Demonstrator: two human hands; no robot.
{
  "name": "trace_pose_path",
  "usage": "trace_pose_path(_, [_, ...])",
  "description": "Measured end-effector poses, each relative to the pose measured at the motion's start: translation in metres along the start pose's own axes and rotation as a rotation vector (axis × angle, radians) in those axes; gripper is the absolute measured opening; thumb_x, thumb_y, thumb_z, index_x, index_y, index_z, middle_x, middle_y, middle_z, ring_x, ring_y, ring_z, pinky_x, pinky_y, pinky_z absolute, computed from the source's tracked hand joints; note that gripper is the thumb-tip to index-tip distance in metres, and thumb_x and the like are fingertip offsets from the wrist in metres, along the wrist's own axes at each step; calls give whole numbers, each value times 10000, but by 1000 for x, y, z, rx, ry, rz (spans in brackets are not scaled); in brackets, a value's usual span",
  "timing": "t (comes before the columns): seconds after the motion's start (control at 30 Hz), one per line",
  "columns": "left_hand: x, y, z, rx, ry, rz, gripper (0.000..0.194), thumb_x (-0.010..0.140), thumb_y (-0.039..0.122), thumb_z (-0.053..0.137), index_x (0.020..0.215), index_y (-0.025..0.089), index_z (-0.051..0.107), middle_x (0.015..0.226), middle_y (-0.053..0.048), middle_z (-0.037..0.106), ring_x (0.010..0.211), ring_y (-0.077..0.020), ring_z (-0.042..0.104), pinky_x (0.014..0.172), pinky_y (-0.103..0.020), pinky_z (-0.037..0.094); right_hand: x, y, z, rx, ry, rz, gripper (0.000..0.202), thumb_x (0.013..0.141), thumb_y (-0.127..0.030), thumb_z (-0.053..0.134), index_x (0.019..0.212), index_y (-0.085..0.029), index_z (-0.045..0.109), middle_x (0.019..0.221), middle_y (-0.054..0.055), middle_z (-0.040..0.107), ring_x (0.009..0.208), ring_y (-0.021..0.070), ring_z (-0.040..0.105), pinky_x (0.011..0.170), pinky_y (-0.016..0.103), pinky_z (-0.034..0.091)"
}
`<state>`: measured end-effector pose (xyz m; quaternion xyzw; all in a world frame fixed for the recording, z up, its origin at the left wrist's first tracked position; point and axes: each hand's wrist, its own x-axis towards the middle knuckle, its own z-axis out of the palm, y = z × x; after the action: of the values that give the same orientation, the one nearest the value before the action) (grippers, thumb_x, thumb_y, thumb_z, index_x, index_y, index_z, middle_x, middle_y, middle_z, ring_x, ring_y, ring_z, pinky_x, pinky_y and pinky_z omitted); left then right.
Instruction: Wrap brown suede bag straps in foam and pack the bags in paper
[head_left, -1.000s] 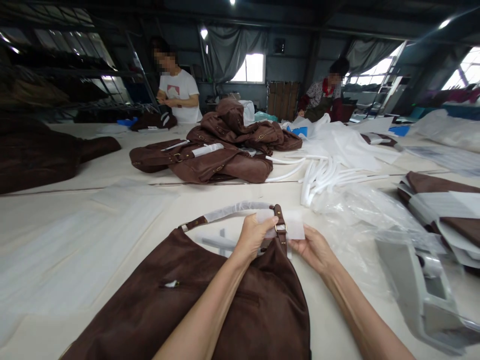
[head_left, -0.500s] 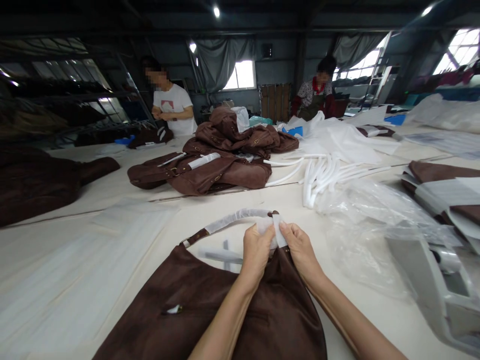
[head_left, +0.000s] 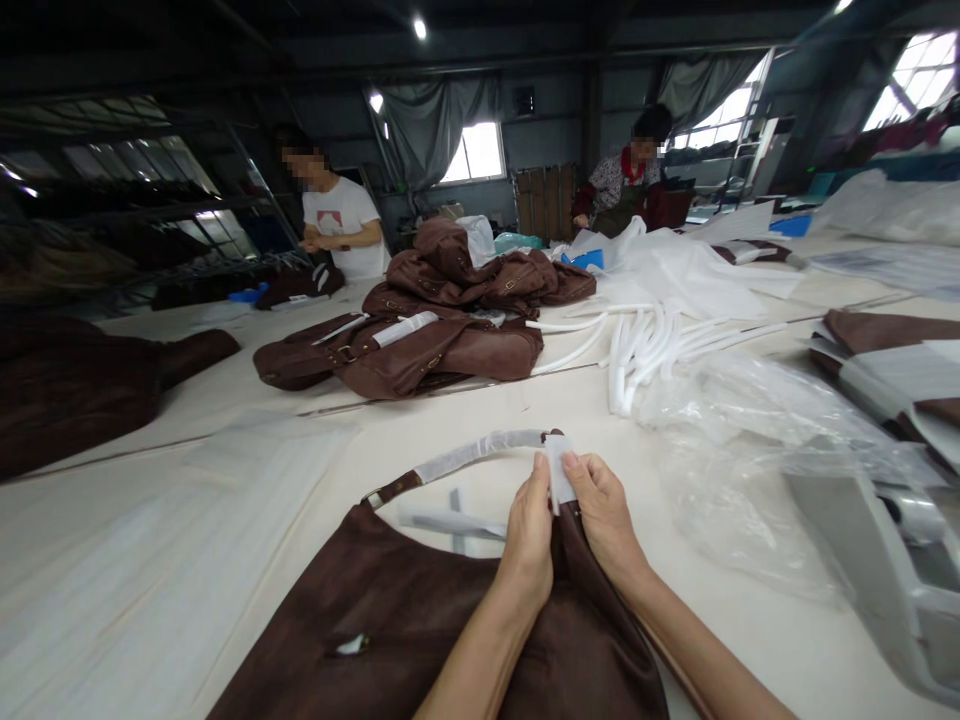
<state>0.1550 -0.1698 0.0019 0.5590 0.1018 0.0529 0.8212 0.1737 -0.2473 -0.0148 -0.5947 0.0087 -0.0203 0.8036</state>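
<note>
A dark brown handbag point(head_left: 420, 590) lies on the table before me, its strap point(head_left: 480, 450) arched away and partly covered in white wrapping. At the strap's right end, a small piece of white wrapping paper point(head_left: 559, 468) sits around the joint with the bag. My left hand point(head_left: 531, 525) is closed at the paper's left side, thumb pointing up. On the other side my right hand point(head_left: 600, 505) pinches the same paper between thumb and fingers. The metal fitting under the paper is hidden. A zip pull point(head_left: 351, 646) wrapped in white shows on the bag's front.
Beyond the bag lies a pile of brown bags point(head_left: 450, 320), with white foam tubes point(head_left: 637, 350) beside it. Clear plastic point(head_left: 735, 460) and a grey tape dispenser point(head_left: 862, 560) are at right. White sheets point(head_left: 165, 540) lie at left. Two people stand across the table.
My left hand has shifted slightly right and turned more upright. The white paper, whose loose part stuck out leftward before, now lies closer around the strap end.
</note>
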Motion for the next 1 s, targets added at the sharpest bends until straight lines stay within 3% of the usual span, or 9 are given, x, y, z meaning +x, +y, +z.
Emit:
trace_pose_path(0.13, [-2,-5,4,28,57,-63,571,873,630,566,1040,110,732,1098,-145,722,1112,-287,620,1048,-398,423,-2,3,2,-81,24,-72,418,864,-602,574,720,-217,503,670,-37,500,626,140,464,583,262,398])
trace_pose_path(0.33, [-4,-6,9,-29,14,22,525,879,592,583,1044,111,714,1066,-132,720,1080,-268,624,993,-372,452,-5,2,2,-217,48,-131,303,895,-507,556,800,-220,537,740,-28,566,689,155,514,650,275,427])
trace_pose_path(0.5, [-3,-3,16,-140,7,68,382,826,503,678,879,125,683,874,-71,702,910,-222,633,855,-318,492,-7,2,0,-328,60,-189,251,906,-448,541,803,-220,519,734,-35,556,678,148,498,646,270,417])
trace_pose_path(0.7, [-3,-3,19,-187,88,45,376,801,507,688,736,152,583,681,3,566,673,-136,528,647,-245,439,-9,2,0,-365,34,-238,245,907,-423,554,780,-214,529,711,-44,534,672,136,482,655,261,401])
trace_pose_path(0.87, [0,-11,16,-89,161,99,414,833,563,629,724,170,558,685,-6,569,650,-135,517,625,-243,423,-12,-3,-5,-61,-55,-67,238,825,-439,668,794,-206,633,788,-17,598,715,146,519,666,262,428])
trace_pose_path(1.0, [4,-16,14,-18,195,102,427,839,591,606,743,176,576,697,-16,603,677,-154,556,652,-256,455,-14,-9,-14,167,-162,152,414,828,-601,626,910,-205,714,832,32,664,771,190,581,685,298,464])
